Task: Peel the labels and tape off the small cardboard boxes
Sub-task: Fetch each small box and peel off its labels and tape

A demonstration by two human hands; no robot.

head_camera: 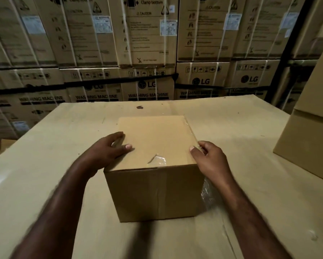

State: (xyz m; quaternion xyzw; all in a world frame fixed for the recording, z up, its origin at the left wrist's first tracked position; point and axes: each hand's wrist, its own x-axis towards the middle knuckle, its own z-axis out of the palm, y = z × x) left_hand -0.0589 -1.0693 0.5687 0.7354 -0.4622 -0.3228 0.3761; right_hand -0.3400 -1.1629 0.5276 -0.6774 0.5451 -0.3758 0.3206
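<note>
Box (157,139) sits mid-table (44,184), left hand (106,152) gripping its left top edge, right hand (209,159) pinching clear tape (206,193) at its right edge; a fast yank likely shreds the film.

Stacked washing-machine cartons (147,53), cardboard-covered worktop (44,146), dark stain (139,107)

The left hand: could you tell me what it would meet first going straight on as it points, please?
The small box: the left hand grips its left edge, fingers pointing across the bare top, which looks free beyond.
</note>
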